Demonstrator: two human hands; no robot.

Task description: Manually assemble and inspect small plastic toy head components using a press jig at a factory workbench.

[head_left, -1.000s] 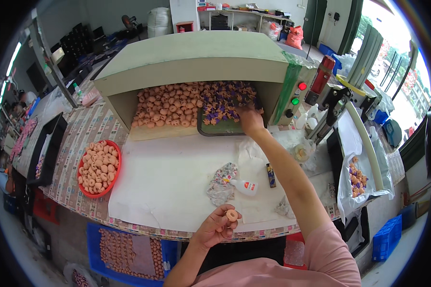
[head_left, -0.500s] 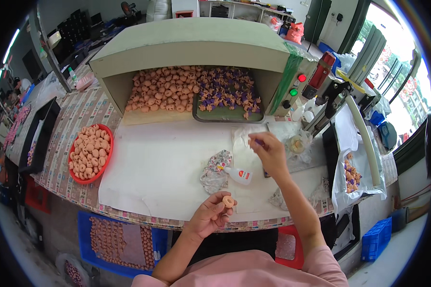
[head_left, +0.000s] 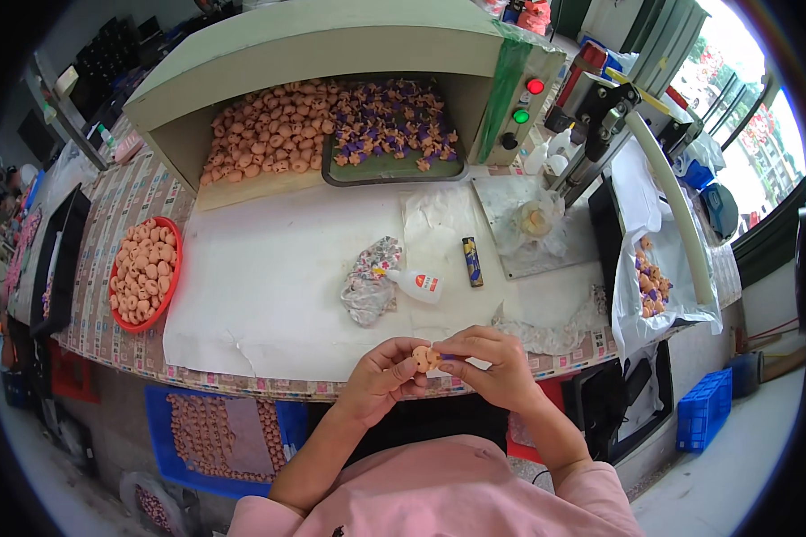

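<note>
Just above the table's front edge, my left hand (head_left: pixel 383 378) is closed round a small peach, rounded hollow piece (head_left: pixel 422 359). From the right, my right hand (head_left: pixel 494 365) pinches a small purple-and-peach piece (head_left: pixel 446 358) against it. My fingers partly hide both, so how far they are joined cannot be made out. Beyond my hands, a white squeeze bottle (head_left: pixel 418 285) with a yellow tip lies on its side, its tip on a crumpled patterned cloth (head_left: pixel 367 288). A dark blue-and-yellow tube (head_left: pixel 472 261) lies to the bottle's right.
A beige open-fronted box (head_left: pixel 313 49) holds heaped peach pieces (head_left: pixel 269 134) and a dark tray (head_left: pixel 394 174) of purple-and-peach pieces. A red basket (head_left: pixel 175 277) of peach pieces stands left. At right are a lever press (head_left: pixel 591 152) and a plastic-lined bin (head_left: pixel 631 327).
My right hand has come down and left from over the table to meet my left hand at the peach piece. The tube it mostly covered now shows. The view has shifted.
</note>
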